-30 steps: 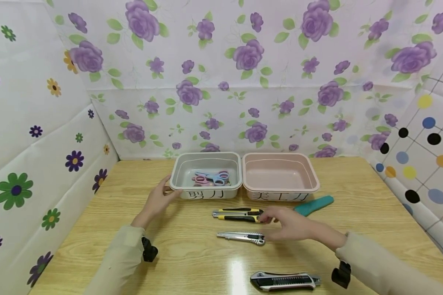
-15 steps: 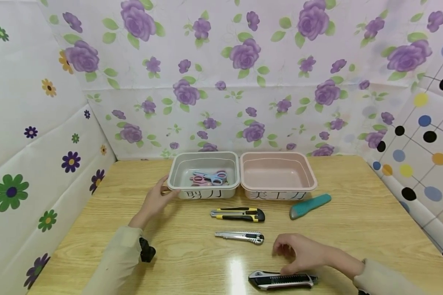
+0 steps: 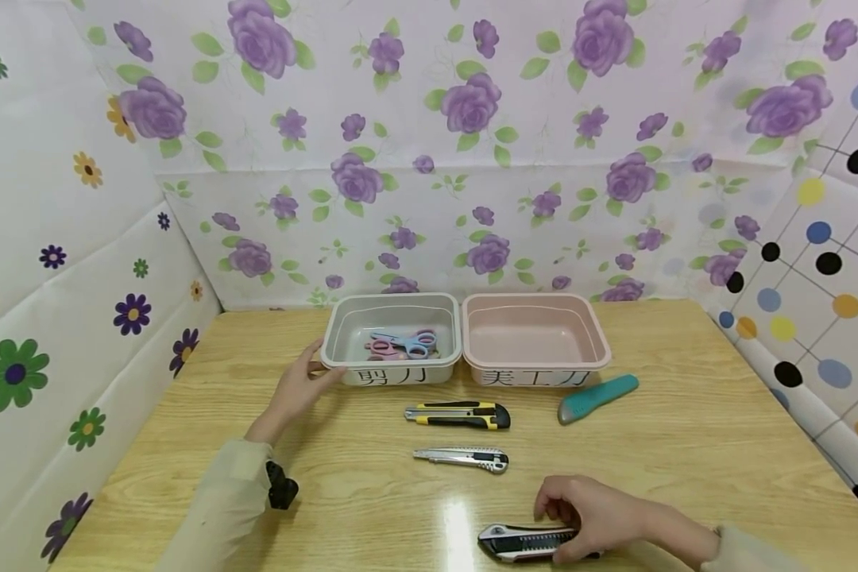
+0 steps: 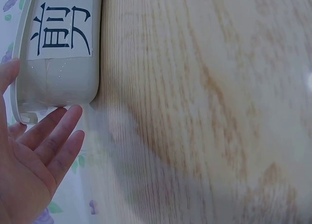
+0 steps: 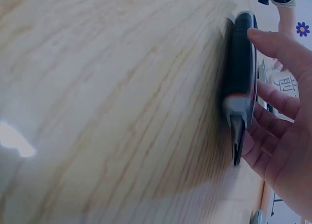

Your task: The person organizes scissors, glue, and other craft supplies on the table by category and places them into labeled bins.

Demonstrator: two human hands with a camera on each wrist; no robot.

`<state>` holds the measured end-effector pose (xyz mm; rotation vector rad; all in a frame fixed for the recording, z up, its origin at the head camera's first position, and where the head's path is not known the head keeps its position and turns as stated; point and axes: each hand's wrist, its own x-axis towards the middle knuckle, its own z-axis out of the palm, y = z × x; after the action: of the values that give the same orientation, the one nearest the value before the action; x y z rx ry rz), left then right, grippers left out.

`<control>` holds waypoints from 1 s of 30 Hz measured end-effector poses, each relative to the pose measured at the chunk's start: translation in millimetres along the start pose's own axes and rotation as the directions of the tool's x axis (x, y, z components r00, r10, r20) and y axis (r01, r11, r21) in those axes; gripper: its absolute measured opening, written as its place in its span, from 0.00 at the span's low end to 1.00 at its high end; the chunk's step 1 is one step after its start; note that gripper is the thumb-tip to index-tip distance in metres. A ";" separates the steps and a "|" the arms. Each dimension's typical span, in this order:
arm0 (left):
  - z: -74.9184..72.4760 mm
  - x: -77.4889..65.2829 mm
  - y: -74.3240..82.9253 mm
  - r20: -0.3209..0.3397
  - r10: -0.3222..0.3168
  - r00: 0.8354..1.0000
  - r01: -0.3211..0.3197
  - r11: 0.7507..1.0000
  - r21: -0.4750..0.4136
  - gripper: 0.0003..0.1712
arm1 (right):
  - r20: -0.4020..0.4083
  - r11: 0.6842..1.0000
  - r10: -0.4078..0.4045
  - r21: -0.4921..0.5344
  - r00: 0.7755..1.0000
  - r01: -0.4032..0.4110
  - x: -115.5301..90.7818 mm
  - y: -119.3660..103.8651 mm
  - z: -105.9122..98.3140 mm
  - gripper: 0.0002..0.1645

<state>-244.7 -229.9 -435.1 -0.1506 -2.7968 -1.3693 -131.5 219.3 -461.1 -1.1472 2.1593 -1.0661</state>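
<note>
My left hand is at the left front corner of a grey plastic bin; the thumb touches its rim and the loosely extended fingers lie along its end. Inside the bin are pink and blue scissors. My right hand grips a black and silver utility knife near the front of the table, thumb on one side and fingers on the other, as the right wrist view shows. Behind it lie a slim silver utility knife and a yellow and black utility knife.
Beside the grey bin stands a pink bin, also with a lettered label. A teal-handled tool lies in front of its right corner. The wooden table ends at a flowered wall covering.
My right hand has moved from beside the yellow and silver knives toward the front and taken hold of the black and silver utility knife. The left hand stays at the grey bin.
</note>
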 end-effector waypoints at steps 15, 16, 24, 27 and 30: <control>0.0 0.9 -1.4 0.002 0.008 1.000 -0.008 1.000 -0.005 0.46 | 0.017 1.000 -0.021 0.017 1.000 0.021 0.4 -1.7 6.9 0.14; -0.1 0.9 -1.3 0.003 0.007 1.000 -0.007 1.000 -0.005 0.46 | 0.015 1.000 -0.020 0.013 1.000 0.019 0.3 -2.2 7.1 0.14; -0.7 0.9 -1.4 0.005 0.009 1.000 -0.009 1.000 -0.008 0.46 | 0.012 0.990 -0.039 -0.135 0.999 0.040 0.9 -7.2 6.2 0.12; -0.5 1.2 -2.2 0.006 0.011 1.000 -0.011 1.000 -0.010 0.46 | 0.012 0.980 -0.046 -0.195 0.999 0.048 1.4 -8.5 5.5 0.12; -0.3 1.7 -2.2 0.008 0.014 1.000 -0.014 1.000 -0.006 0.46 | 0.016 0.973 -0.043 -0.225 0.999 0.045 1.7 -9.6 4.3 0.12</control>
<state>-246.6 -231.3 -436.5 -0.1759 -2.7926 -1.3771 -124.8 212.8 -456.0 -1.3027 2.3017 -0.8454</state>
